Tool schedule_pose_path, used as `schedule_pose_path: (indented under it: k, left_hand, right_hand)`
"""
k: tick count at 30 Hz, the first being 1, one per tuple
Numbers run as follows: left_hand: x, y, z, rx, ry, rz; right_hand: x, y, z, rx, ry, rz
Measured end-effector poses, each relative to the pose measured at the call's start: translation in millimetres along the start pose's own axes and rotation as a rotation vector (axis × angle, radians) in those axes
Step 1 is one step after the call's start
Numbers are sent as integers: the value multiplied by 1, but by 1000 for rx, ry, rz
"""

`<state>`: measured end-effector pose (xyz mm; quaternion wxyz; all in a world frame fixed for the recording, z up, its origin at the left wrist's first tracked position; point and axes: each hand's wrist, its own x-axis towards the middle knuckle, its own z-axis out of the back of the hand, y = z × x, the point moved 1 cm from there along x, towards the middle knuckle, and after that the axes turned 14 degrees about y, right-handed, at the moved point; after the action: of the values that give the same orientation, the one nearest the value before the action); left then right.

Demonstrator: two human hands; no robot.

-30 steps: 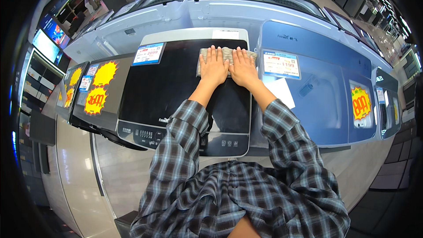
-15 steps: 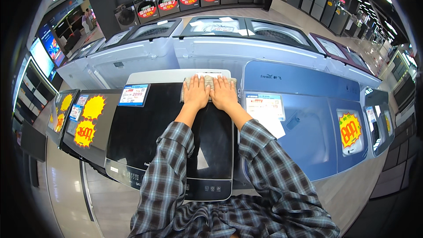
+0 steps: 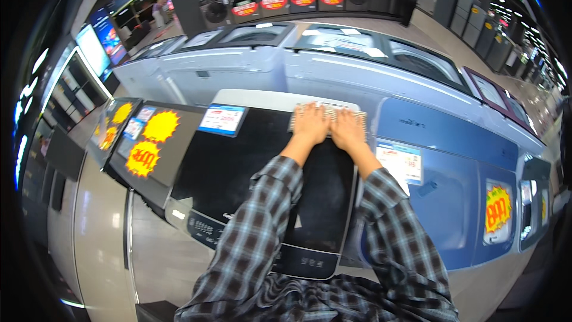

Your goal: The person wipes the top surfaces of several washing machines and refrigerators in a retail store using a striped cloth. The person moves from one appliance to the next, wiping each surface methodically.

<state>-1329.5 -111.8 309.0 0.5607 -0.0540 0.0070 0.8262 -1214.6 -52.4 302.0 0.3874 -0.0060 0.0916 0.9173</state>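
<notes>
My left hand [image 3: 312, 124] and my right hand [image 3: 348, 129] rest side by side on a beige striped cloth [image 3: 294, 123]. Their fingers lie over it, pressing it against the far edge of a top-load washing machine's black glossy lid [image 3: 238, 161]. Strips of the cloth show beyond the fingertips and at the outer sides; the rest is covered by my hands. Both forearms, in plaid sleeves, reach across the lid. A price card [image 3: 223, 120] stands at the lid's far left corner.
On the right is a blue twin-tub washing machine [image 3: 441, 214] with another price card [image 3: 405, 164]. Grey machines with yellow burst stickers [image 3: 143, 158] stand left. Beyond is a row of white machines [image 3: 226, 74]. A person in dark clothes [image 3: 408, 0] stands far back.
The view has turned, so everything sits further right and tilts. Both hands stay on the cloth at the lid's far edge, with the fingers looking a little more bent.
</notes>
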Motion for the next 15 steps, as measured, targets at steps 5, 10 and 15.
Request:
schedule_pose_path:
  k: [5, 10, 15]
  left_hand:
    - [-5, 5, -1, -108, -81, -48]
    - [-5, 10, 0, -106, -103, -49]
    - [-11, 45, -2, -110, -142, -35]
  right_hand:
    - [-6, 9, 6, 19, 8, -92]
    - [3, 9, 2, -2, -22, -100]
    - [8, 44, 1, -2, -12, -54]
